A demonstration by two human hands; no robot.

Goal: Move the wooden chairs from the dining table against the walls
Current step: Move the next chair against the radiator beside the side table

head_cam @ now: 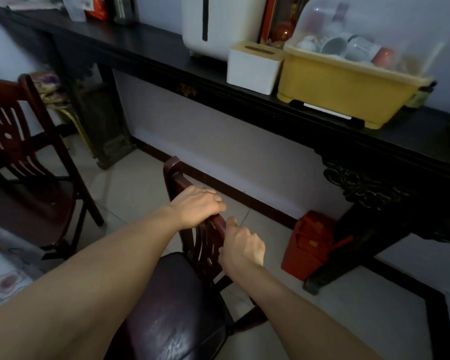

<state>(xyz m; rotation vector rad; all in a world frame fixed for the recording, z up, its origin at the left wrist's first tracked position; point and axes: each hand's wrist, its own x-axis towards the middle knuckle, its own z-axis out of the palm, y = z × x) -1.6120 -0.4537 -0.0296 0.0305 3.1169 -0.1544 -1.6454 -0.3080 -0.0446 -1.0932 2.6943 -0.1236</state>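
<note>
hands are gripping the top rail of a wooden chair [192, 255] on the tiled floor [130, 193], close to the wall beneath a long dark counter [146, 48]. left hand [196, 206] is closing over the far part of the rail, fingers curling down its far side; right hand [242, 249] is clamping the near part, thumb lying along the top edge. the two hands are sitting just beside each other on the rail, not touching. the rail's long axis is running diagonally, from the upper left near the baseboard to the lower right toward the wearer. the chair's carved back is standing toward the wall and the counter, while its dark padded seat [172, 307] is pointing back toward the wearer, filling the bottom of the frame under the forearms. a second wooden chair [18, 157] is standing well apart at the left, its slatted back upright and its seat also facing the camera side. on the counter, a white tissue box [252, 68] is sitting just beside a yellow dish rack [343, 92] with cups under a clear cover. a red container [309, 245] is resting on the floor next to the counter's carved leg, to the right of the held chair.
</note>
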